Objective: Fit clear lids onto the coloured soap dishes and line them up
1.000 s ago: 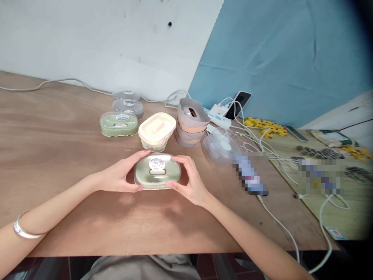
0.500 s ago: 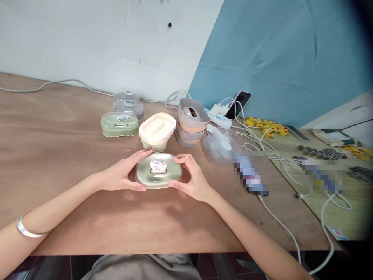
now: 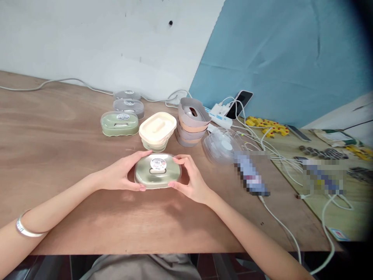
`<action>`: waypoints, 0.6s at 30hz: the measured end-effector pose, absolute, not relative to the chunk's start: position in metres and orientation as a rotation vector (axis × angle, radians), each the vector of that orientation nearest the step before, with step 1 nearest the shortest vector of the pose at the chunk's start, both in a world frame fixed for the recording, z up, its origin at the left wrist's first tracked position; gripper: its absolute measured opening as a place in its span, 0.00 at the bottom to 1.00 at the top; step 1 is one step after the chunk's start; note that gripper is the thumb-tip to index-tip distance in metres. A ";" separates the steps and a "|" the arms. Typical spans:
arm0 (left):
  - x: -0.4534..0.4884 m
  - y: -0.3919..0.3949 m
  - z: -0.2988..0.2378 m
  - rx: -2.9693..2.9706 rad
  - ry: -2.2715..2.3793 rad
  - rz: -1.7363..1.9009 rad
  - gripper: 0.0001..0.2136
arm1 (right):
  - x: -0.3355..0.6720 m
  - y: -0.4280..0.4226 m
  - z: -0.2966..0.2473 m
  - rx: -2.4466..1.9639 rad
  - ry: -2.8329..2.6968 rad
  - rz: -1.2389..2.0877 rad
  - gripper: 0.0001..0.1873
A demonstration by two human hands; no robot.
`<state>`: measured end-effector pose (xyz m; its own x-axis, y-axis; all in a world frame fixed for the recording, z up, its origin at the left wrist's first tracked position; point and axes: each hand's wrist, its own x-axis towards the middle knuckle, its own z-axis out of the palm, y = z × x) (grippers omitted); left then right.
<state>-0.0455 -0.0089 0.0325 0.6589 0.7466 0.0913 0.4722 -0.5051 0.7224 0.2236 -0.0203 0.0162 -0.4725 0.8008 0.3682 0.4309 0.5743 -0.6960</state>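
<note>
A green oval box (image 3: pixel 145 175) with a clear lid and a round white label sits between my two hands, near the middle of the table. My left hand (image 3: pixel 124 171) grips its left end, thumb at the front and fingers at the back. At the other end my right hand (image 3: pixel 192 179) holds it the same way. Just behind the box stands a stack of cream trays (image 3: pixel 159 126). A similar green lidded box (image 3: pixel 119 126) lies farther back on the left, with two grey lidded boxes (image 3: pixel 129 108) behind it.
Grey and orange nested trays (image 3: pixel 194 116) are stacked right of the cream ones. Clear plastic lids (image 3: pixel 220 146) lie beside them. A power strip (image 3: pixel 220 116), a phone (image 3: pixel 240 105), loose white cables and a blurred-out device (image 3: pixel 252 175) occupy the right side.
Both hands keep hold of the green box, which has shifted very slightly left. The view has moved a little; nothing else visibly differs.
</note>
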 end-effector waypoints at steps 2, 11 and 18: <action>-0.045 -0.009 0.029 2.230 0.956 0.516 0.47 | 0.224 -0.020 0.015 -0.983 -2.127 0.680 0.27; -0.050 -0.007 0.042 2.258 1.032 0.415 0.45 | 0.227 -0.018 0.013 -0.823 -2.234 0.795 0.38; -0.118 0.018 0.073 2.012 1.042 0.210 0.38 | 0.226 -0.022 0.015 -0.768 -2.287 0.949 0.39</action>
